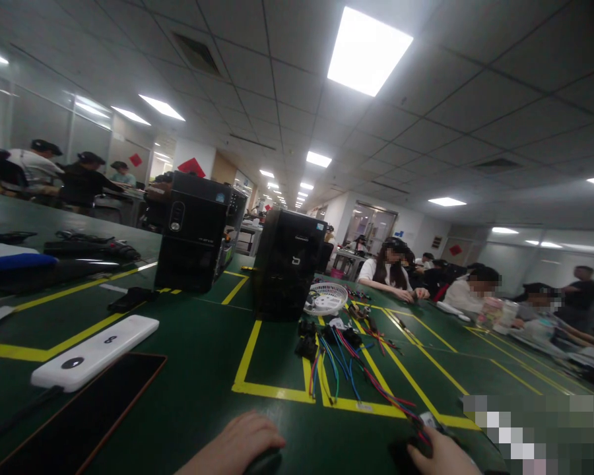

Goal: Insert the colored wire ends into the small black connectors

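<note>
1. Running toward the lower right of the green tabletop [198,369], the wire bundle [371,378], mostly red and blue, leaves a pile of black connectors [305,343] and ends at the right hand [443,452].
2. The right hand is partly cut off by the bottom edge; its thumb and fingertips meet at the near end of the wires, beside a small pale piece [428,419]; whether they grip or merely touch, I cannot tell.
3. The left hand [247,439] lies low at the bottom, palm down, fingers loosely bent over something dark; whether they close on it, I cannot tell.
4. Loose blue, red and green wire ends fan out across yellow tape [277,391]; a white round grille [327,290] stands just behind the connectors.
5. Two black computer towers stand upright farther back, one [291,264] near the grille, the other [192,251] to its left.
6. A white power strip [92,351] lies on the left side; just beside it is a dark flat panel [84,415] with a reddish edge.
7. Across the table, a person in white [371,270] sits bent over the surface; other people sit farther right.
</note>
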`<act>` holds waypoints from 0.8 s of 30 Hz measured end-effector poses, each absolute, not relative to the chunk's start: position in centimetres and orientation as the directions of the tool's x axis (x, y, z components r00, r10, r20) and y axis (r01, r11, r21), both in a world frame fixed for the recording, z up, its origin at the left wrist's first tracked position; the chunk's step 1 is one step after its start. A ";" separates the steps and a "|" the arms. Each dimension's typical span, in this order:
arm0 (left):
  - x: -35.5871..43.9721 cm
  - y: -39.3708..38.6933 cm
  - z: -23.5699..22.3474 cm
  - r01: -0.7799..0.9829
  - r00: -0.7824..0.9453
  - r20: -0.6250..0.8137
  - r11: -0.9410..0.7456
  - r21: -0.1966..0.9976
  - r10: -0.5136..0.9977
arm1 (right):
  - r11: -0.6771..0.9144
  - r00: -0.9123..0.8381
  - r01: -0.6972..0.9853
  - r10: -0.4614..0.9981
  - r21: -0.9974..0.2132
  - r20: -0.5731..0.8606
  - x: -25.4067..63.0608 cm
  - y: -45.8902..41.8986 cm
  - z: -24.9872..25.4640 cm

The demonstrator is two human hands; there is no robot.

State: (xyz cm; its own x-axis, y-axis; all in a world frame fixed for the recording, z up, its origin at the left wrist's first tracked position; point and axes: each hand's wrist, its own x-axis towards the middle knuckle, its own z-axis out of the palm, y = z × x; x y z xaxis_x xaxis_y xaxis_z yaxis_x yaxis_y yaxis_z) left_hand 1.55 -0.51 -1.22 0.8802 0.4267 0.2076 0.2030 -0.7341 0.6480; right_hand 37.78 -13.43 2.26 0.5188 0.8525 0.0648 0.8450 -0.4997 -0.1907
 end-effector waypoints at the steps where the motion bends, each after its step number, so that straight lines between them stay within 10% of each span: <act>1: 1.5 -0.5 -1.1 0.198 0.879 0.213 -0.734 0.650 0.427 | -0.507 0.535 0.838 0.836 -0.201 0.121 38.3 -13.6 2.1; 9: 1.6 -0.9 -0.5 0.214 0.882 0.192 -0.729 0.651 0.431 | -0.483 0.597 0.783 0.759 -0.392 0.260 40.5 -14.5 3.4; 24: 1.0 -2.4 1.7 0.239 0.873 0.152 -0.677 0.696 0.464 | -0.400 0.522 0.830 0.802 -0.388 0.290 42.1 -14.7 2.1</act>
